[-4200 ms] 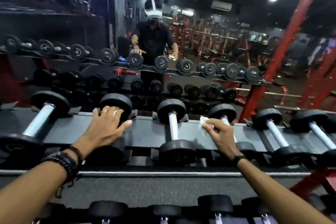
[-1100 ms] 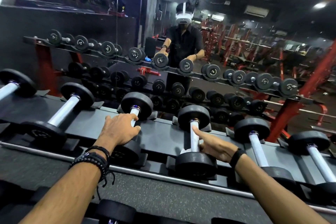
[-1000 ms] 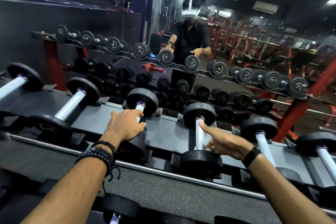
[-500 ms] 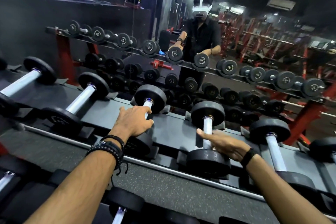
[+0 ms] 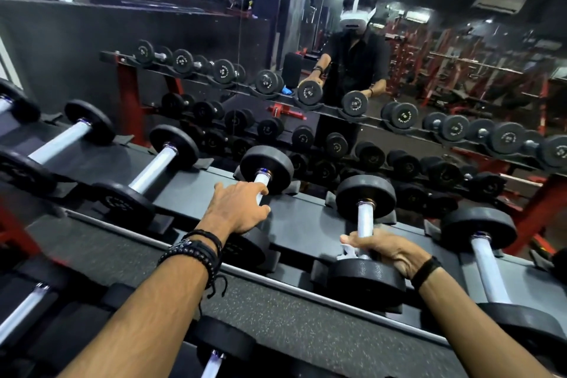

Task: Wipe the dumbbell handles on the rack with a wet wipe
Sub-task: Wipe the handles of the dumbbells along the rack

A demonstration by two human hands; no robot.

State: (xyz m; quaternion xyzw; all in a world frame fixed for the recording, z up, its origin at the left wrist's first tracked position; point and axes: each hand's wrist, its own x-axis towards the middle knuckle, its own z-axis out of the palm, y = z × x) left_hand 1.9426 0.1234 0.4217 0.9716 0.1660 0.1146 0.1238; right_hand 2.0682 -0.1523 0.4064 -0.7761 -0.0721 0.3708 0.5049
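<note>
Landmark: the centre dumbbell [image 5: 365,233] on the top shelf of the rack [image 5: 196,193], the one w/ its near head at bottom-centre-right.

R hand [image 5: 389,250] wraps the low end of that dumbbell's handle [image 5: 365,219], just above the near head; fingers curled round the bar, closed tight on it. The wet wipe [image 5: 348,252] shows only as a small white scrap poking out on the thumb side, touching the handle; the rest is hidden inside the fist, so can't tell how much of the bar it covers. Black band on the R wrist.

L hand [image 5: 239,209] sits on the next dumbbell [image 5: 264,172] to the left of the landmark. Fingers bent over its handle near the far head; the palm covers most of the bar and the near head is partly behind the wrist. Looks like a loose hold, thumb side not visible. Dark bracelets [image 5: 196,252] on the L wrist.

Further left of the landmark: more dumbbells, the outermost cut by the frame edge. To the right: one dumbbell [image 5: 487,267], its near head partly cut by the R forearm. Below the landmark: a lower shelf, blurred, only tops of heads and bits of handles seen.

Behind the landmark: mirror [image 5: 429,86] showing the rack and a person w/ a white headset; bkgd dim, red frames hard to read.
</note>
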